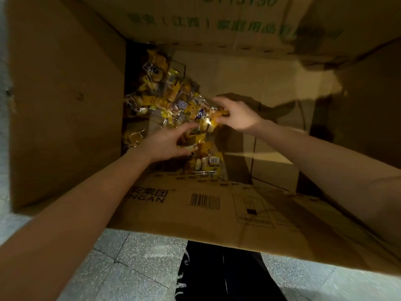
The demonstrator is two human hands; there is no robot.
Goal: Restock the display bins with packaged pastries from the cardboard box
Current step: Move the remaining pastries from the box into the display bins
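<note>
I look down into a large open cardboard box (65,109). Several clear-and-yellow packaged pastries (165,92) lie heaped in its far left corner. Both arms reach inside. My right hand (236,115) pinches the right end of a pastry packet (204,115) lifted above the heap. My left hand (167,142) is just below it, fingers curled around the lower packets (204,148) that hang down toward the box's near wall. The box floor to the right of the heap is bare cardboard.
The box's near flap (206,213), printed with a barcode, folds toward me. The far flap (217,22) carries green printing. Speckled grey floor tiles (134,263) lie below the box, and a dark trouser leg (223,276) shows at the bottom.
</note>
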